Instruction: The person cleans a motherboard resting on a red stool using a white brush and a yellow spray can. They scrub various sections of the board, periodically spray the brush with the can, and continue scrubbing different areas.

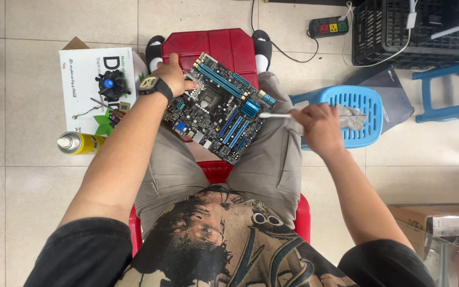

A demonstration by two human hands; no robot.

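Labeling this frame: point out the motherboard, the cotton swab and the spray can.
motherboard [220, 109], head view, blue slots near centre.
cotton swab [273, 115], head view, mid stick.
spray can [81, 143], head view, yellow body.

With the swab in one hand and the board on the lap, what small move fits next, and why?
Probably bring the right hand a little leftward so the cotton swab tip meets the motherboard. The tip sits just at the board's right edge near the blue slots, while the left hand steadies the board's far corner on the lap.
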